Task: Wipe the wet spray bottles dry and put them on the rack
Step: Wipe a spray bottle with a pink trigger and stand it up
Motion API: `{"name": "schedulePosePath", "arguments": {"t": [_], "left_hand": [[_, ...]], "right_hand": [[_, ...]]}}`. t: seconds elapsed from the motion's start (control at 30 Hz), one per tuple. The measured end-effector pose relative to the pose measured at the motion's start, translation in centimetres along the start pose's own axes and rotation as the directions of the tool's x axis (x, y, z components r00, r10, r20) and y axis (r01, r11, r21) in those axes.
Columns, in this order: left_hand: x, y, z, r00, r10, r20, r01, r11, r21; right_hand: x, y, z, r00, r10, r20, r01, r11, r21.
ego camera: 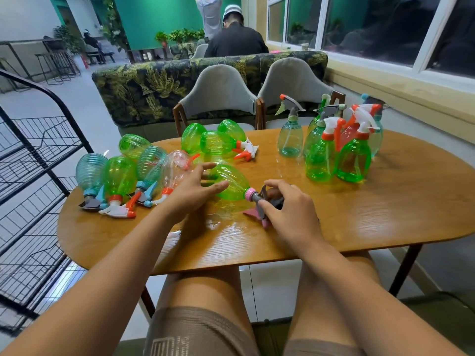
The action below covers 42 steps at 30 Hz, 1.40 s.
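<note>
Grips the grey trigger head (268, 200) of the green spray bottle (232, 185) with the right hand (290, 209), fingers curled round it. Spreads the left hand (195, 188) open over the bottle's body, fingers straight, holding nothing. Has the bottle on its side, mid-table (359, 227). Lying bottles (119, 176) to the left, standing bottles (354, 158) to the right. Black wire rack (38, 163) just beside the table's left end.

The person wears brown-grey shorts (198, 327) of a knitted-looking cloth, with a darker hem band on each leg. The left leg carries a pale printed mark (169, 346). Both forearms are bare down to the left hand (195, 187) and the right hand (290, 209).
</note>
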<state>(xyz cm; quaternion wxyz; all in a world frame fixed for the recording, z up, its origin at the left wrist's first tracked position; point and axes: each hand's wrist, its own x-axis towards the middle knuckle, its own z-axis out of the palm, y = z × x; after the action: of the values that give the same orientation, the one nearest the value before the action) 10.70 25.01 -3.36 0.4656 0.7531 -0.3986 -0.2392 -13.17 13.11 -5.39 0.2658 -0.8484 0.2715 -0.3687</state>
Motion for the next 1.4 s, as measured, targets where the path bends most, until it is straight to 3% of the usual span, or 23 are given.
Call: {"name": "schedulePosePath", "arguments": {"t": [0.2, 0.43, 0.6, 0.67, 0.73, 0.8, 0.9, 1.03, 1.27, 1.4], "left_hand": [[0.1, 0.9, 1.2, 0.992, -0.024, -0.121, 0.038, 0.993, 0.111], [0.4, 1.0, 3.2, 0.970, 0.027, -0.242, 0.021, 0.981, 0.193], [0.1, 0.6, 4.0, 0.964, 0.063, -0.257, -0.015, 0.983, 0.184], [0.0, 0.3, 4.0, 0.964, 0.060, -0.259, -0.017, 0.986, 0.164], [-0.2, 0.1, 4.0, 0.964, 0.052, -0.261, -0.013, 0.989, 0.149], [-0.5, 0.0, 4.0, 0.964, 0.050, -0.260, -0.015, 0.990, 0.138], [-0.9, -0.3, 4.3, 0.958, 0.076, -0.276, -0.032, 0.987, 0.159], [-1.1, -0.7, 4.7, 0.944, 0.105, -0.313, -0.050, 0.983, 0.179], [-1.2, -0.8, 4.8, 0.943, 0.103, -0.317, -0.044, 0.982, 0.186], [-1.1, -0.8, 4.8, 0.943, 0.100, -0.319, -0.040, 0.981, 0.188]], "right_hand": [[-0.7, 0.0, 0.2, 0.942, -0.335, -0.031, 0.328, 0.936, -0.127], [-1.2, 0.7, 1.3, 0.842, -0.531, 0.096, 0.534, 0.792, -0.296], [-1.3, 1.4, 1.1, 0.833, -0.525, 0.175, 0.553, 0.781, -0.290], [-0.9, 1.7, 0.4, 0.856, -0.498, 0.135, 0.516, 0.816, -0.260], [-0.3, 2.2, -0.5, 0.913, -0.399, 0.084, 0.405, 0.867, -0.290], [0.4, 2.9, -1.1, 0.962, -0.233, 0.140, 0.271, 0.864, -0.425], [0.9, 3.9, -1.1, 0.965, -0.067, 0.255, 0.195, 0.832, -0.520], [1.0, 4.1, -1.2, 0.968, -0.050, 0.247, 0.161, 0.876, -0.454], [3.0, 4.0, -2.9, 0.950, 0.104, 0.294, -0.005, 0.948, -0.317], [2.8, 4.5, -3.6, 0.989, -0.038, 0.144, 0.087, 0.931, -0.355]]}}
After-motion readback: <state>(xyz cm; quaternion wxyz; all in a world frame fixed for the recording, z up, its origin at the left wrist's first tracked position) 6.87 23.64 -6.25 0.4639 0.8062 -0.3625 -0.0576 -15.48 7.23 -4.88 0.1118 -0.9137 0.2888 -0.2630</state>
